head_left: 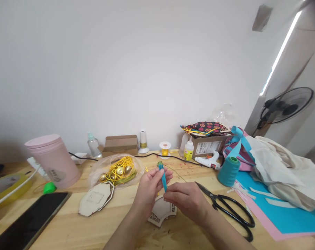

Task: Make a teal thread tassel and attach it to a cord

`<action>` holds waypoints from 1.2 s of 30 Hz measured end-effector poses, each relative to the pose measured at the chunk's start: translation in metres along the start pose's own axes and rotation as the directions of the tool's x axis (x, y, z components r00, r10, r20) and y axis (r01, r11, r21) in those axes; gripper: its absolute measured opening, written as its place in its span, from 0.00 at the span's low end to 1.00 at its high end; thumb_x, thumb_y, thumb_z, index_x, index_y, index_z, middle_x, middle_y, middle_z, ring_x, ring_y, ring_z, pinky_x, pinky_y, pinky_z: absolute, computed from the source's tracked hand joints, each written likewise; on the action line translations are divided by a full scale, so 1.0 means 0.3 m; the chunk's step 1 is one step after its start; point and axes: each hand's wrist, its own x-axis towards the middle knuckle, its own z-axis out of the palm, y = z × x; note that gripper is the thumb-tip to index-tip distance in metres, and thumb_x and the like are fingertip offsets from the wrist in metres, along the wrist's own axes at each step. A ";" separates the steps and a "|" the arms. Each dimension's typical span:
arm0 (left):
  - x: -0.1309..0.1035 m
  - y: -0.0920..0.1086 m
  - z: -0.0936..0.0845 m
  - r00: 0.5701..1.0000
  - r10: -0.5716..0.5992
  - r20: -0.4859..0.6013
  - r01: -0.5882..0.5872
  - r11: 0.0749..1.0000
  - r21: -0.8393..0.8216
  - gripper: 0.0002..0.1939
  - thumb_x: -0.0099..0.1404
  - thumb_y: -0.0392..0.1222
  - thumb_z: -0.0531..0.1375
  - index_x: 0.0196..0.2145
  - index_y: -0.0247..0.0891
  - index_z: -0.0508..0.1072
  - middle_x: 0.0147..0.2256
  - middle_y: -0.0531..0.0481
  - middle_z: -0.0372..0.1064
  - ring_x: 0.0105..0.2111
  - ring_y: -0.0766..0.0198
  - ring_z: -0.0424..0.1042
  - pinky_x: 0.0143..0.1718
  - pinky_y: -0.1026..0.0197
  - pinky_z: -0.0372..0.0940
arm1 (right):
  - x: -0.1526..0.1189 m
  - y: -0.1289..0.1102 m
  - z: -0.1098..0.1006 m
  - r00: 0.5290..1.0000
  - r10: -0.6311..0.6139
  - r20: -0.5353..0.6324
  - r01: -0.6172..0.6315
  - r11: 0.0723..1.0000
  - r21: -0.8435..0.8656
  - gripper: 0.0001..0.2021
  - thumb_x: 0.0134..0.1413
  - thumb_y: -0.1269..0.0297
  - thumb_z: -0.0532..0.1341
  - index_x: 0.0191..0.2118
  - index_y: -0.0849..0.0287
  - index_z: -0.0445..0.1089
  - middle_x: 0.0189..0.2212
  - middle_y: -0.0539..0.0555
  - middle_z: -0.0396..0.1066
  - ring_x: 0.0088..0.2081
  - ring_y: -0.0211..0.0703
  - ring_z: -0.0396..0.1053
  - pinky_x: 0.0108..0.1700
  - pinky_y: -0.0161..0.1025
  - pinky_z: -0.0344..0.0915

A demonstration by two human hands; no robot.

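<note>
My left hand pinches a narrow blue strip, perhaps a tassel or folded ribbon, between thumb and fingers. A small green bit shows at its top. The fingers of my right hand are pressed together at the strip's lower end; whether they grip it is hidden. Under both hands lies a fan-shaped pale wooden piece with cut-out lattice corners, partly covered by my left wrist. Black-handled scissors lie just right of my right hand, blades pointing away.
Left are a phone, a pink tumbler, yellow cords with bells in plastic and pale panels. At the back stand a glue bottle and a glue gun. Teal thread and blue sheets lie right.
</note>
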 end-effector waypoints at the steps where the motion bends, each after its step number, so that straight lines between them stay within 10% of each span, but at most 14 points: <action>1: 0.000 0.001 0.001 1.000 0.006 -0.005 -0.006 1.000 -0.003 0.08 0.53 0.37 0.60 0.32 0.32 0.70 0.30 0.44 0.73 0.33 0.62 0.71 0.39 0.62 0.65 | 0.002 -0.004 -0.003 1.000 0.002 -0.004 -0.002 1.000 0.017 0.11 0.55 0.71 0.51 0.35 0.57 0.70 0.28 0.52 0.71 0.26 0.35 0.67 0.25 0.29 0.61; 16: 0.015 0.013 -0.024 0.977 0.125 -0.170 -0.138 0.989 -0.063 0.08 0.57 0.38 0.56 0.36 0.34 0.67 0.34 0.44 0.71 0.36 0.64 0.70 0.41 0.60 0.63 | 0.006 0.006 0.001 0.954 0.143 -0.262 -0.078 0.967 0.243 0.06 0.50 0.71 0.57 0.32 0.58 0.71 0.27 0.54 0.72 0.29 0.36 0.69 0.31 0.31 0.66; 20: 0.005 0.025 -0.016 0.931 0.283 -0.232 -0.244 0.953 0.180 0.13 0.55 0.45 0.58 0.37 0.37 0.69 0.40 0.46 0.69 0.42 0.62 0.66 0.42 0.62 0.60 | 0.014 0.025 -0.018 0.828 0.349 -0.440 -0.257 0.932 0.256 0.06 0.48 0.70 0.58 0.28 0.56 0.72 0.23 0.51 0.72 0.27 0.38 0.69 0.30 0.34 0.66; 23: -0.011 0.024 0.007 0.938 0.345 -0.040 -0.308 0.878 0.366 0.13 0.53 0.45 0.59 0.35 0.37 0.72 0.37 0.48 0.70 0.42 0.62 0.65 0.44 0.65 0.56 | 0.016 0.035 -0.023 0.765 0.447 -0.463 -0.320 0.888 0.329 0.04 0.46 0.69 0.60 0.27 0.55 0.73 0.24 0.51 0.73 0.26 0.39 0.69 0.27 0.34 0.66; 28: -0.025 -0.017 0.033 0.949 0.085 0.304 -0.209 0.891 0.402 0.14 0.55 0.48 0.56 0.24 0.34 0.75 0.23 0.51 0.68 0.26 0.66 0.64 0.34 0.66 0.57 | 0.022 0.040 -0.018 0.691 0.650 -0.316 -0.414 0.714 0.565 0.03 0.41 0.67 0.62 0.24 0.57 0.73 0.22 0.51 0.73 0.23 0.38 0.67 0.24 0.34 0.64; 36: -0.038 -0.042 0.021 0.896 -0.191 0.400 0.199 0.980 0.022 0.11 0.55 0.44 0.58 0.27 0.31 0.72 0.17 0.57 0.55 0.21 0.73 0.57 0.35 0.63 0.58 | 0.019 0.083 -0.027 0.326 0.905 -0.275 -0.341 0.384 0.858 0.09 0.35 0.62 0.65 0.26 0.61 0.73 0.20 0.48 0.70 0.19 0.32 0.59 0.21 0.31 0.57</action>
